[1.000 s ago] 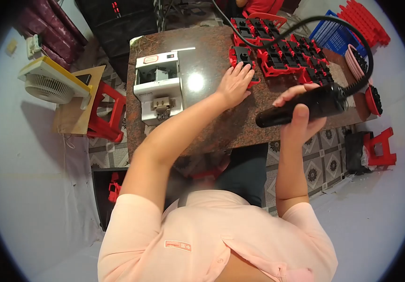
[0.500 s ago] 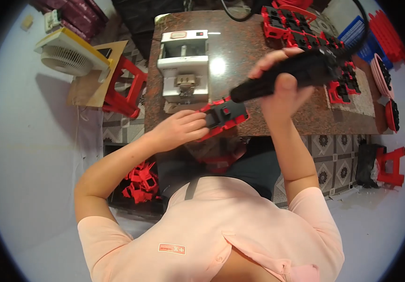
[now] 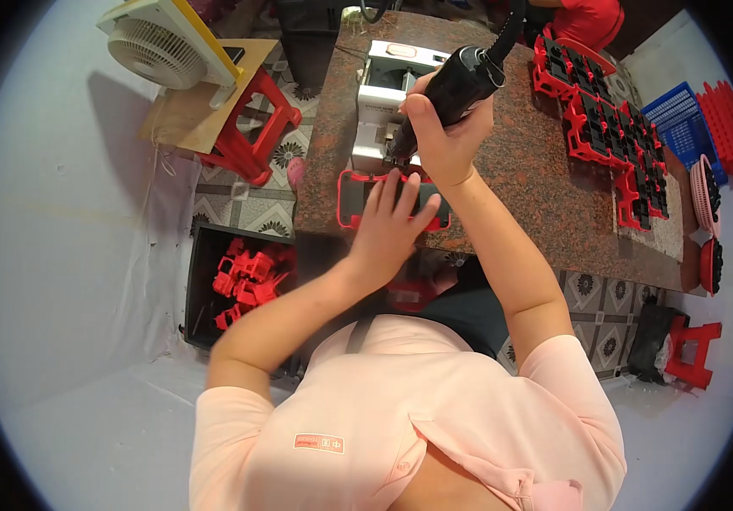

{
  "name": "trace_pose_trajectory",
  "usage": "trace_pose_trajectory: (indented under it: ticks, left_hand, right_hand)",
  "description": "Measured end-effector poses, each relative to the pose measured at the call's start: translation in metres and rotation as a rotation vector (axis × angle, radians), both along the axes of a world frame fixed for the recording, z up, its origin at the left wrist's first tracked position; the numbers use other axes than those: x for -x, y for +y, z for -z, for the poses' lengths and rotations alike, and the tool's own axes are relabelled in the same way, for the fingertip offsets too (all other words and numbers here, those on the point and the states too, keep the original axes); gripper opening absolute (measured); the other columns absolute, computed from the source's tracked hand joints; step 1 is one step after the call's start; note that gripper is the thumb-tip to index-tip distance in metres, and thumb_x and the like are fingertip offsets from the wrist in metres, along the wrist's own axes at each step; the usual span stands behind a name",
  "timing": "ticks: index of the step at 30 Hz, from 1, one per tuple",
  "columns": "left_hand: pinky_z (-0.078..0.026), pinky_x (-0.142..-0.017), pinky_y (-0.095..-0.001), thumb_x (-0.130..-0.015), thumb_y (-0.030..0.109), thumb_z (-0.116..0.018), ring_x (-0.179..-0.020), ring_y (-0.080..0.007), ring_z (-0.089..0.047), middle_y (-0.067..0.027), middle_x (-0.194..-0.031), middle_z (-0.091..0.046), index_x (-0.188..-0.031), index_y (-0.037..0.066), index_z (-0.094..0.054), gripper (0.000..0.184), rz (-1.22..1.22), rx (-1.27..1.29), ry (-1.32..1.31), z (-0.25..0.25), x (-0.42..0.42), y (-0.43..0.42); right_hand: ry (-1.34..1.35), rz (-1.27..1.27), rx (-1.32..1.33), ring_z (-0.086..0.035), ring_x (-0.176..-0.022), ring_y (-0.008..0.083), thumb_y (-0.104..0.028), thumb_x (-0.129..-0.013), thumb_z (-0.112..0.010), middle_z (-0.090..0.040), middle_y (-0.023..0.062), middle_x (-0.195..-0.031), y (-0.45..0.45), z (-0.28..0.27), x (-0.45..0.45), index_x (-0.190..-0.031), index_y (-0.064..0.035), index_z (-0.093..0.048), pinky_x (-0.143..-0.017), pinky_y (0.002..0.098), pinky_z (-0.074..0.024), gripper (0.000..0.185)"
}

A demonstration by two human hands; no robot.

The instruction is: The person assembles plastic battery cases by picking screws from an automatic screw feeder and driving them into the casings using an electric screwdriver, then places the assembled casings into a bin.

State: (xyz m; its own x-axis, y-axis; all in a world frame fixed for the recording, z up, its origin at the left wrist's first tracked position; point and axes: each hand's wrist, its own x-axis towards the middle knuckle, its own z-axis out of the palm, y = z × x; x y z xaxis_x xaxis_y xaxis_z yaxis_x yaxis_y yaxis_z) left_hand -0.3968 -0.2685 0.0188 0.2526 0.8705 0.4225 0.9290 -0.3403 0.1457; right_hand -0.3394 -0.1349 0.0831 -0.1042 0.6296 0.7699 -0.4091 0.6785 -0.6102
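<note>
My right hand (image 3: 452,149) is closed around a black corded electric screwdriver (image 3: 458,85), which tilts down to the left. Its tip is at the front of a white screw feeder (image 3: 377,104), close to the feeder's outlet; whether they touch I cannot tell. My left hand (image 3: 383,238) lies with fingers spread over a red and black plastic housing (image 3: 351,201). That housing rests flat on the stone table (image 3: 511,200) just in front of the feeder, partly hidden under the fingers.
Several red and black housings (image 3: 596,128) stand in rows at the right. Beyond them are a blue basket (image 3: 681,128) and a pink-rimmed basket (image 3: 705,192). A black bin (image 3: 200,285) of red parts sits low left. A fan (image 3: 158,51) stands over a red stool (image 3: 256,128).
The screwdriver has swung from over the housing to the feeder's front, turning steeper. The housing now lies level, and my left hand has shifted from its left end onto its top. The view has shifted.
</note>
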Motion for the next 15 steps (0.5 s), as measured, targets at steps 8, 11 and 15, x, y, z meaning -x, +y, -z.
trace_pose_trajectory:
  ticks: [8, 11, 15]
  left_hand:
    - [-0.036, -0.097, -0.0525, -0.065, 0.004, -0.067, -0.121, -0.0427, -0.04, -0.0162, -0.124, -0.044, -0.124, 0.012, -0.05, 0.062, 0.074, -0.009, -0.076, 0.021, 0.022, 0.004]
    - [-0.035, -0.099, -0.0529, -0.064, 0.006, -0.07, -0.123, -0.0426, -0.039, -0.0149, -0.124, -0.046, -0.123, 0.013, -0.052, 0.062, 0.066, 0.015, -0.079, 0.019, 0.023, -0.005]
    - [-0.033, -0.1, -0.0528, -0.062, 0.014, -0.077, -0.125, -0.0413, -0.038, -0.0114, -0.125, -0.047, -0.123, 0.015, -0.053, 0.066, -0.024, 0.0, -0.071, 0.017, 0.016, -0.005]
  right_hand:
    - [-0.095, -0.065, -0.031, -0.056, -0.063, 0.01, -0.008, -0.082, -0.071, -0.061, 0.0073, -0.078, 0.0, -0.001, 0.0, -0.099, -0.0004, -0.046, -0.057, 0.0231, -0.0457, 0.032]
    - [-0.104, 0.0, -0.038, -0.056, -0.062, 0.01, -0.011, -0.083, -0.072, -0.062, 0.0067, -0.076, 0.009, -0.002, 0.0, -0.099, -0.0011, -0.046, -0.057, 0.0234, -0.0461, 0.033]
    - [-0.121, 0.016, 0.115, -0.059, -0.064, 0.0064, -0.013, -0.074, -0.08, -0.061, 0.0009, -0.074, 0.01, -0.003, 0.007, -0.102, -0.0027, -0.05, -0.056, 0.0211, -0.0467, 0.042]
